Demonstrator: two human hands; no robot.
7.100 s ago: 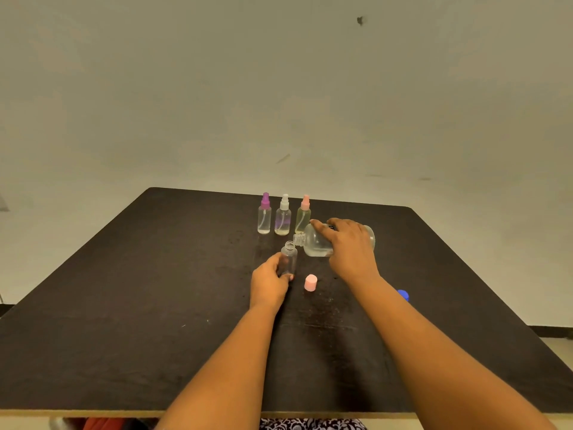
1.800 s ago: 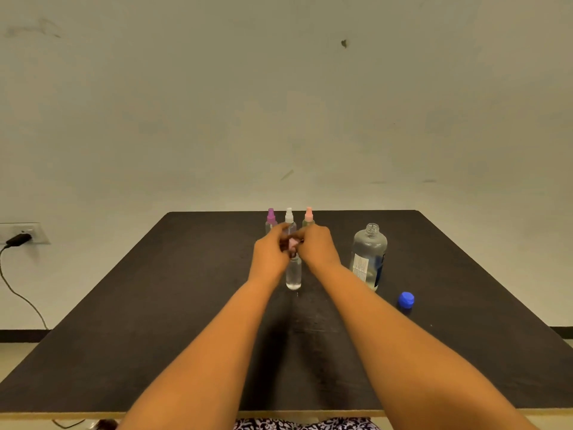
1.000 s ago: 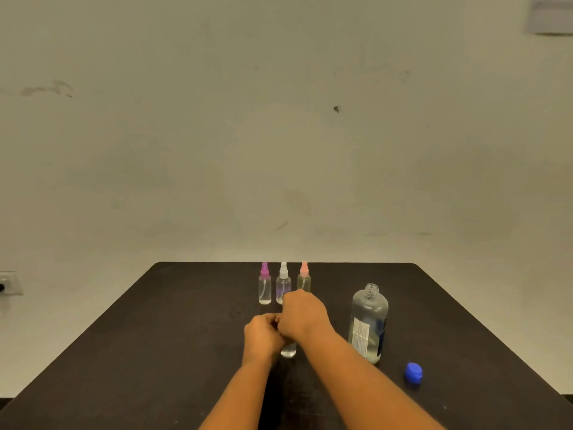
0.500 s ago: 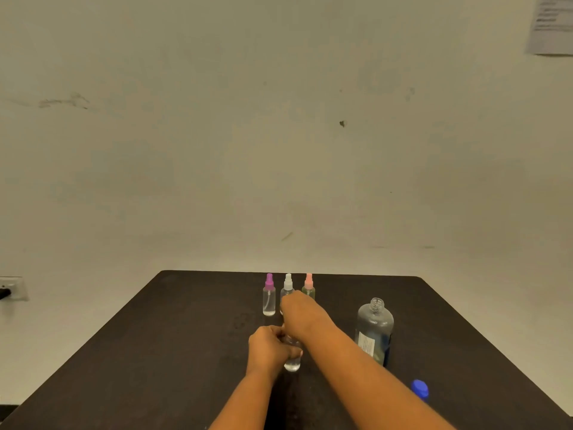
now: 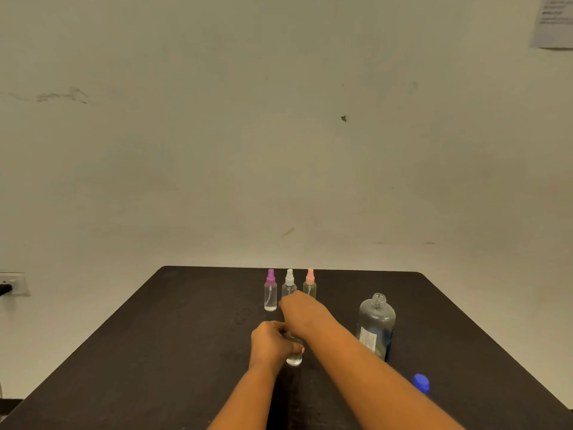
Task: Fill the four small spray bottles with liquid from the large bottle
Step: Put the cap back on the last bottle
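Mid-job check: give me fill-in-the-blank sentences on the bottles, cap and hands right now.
1. In the back row, the middle spray bottle has a ____ cap.
2. The left hand grips the fourth spray bottle, while the right hand is over its ____.
3. The blue cap lies off the large bottle, on the ____.
Missing words: white; top; table.

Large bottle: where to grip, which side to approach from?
Probably wrap the large bottle round its body at mid-height, coming from the right. It stands upright and uncapped, with a wide body and narrow open neck; the right hand is to its left.
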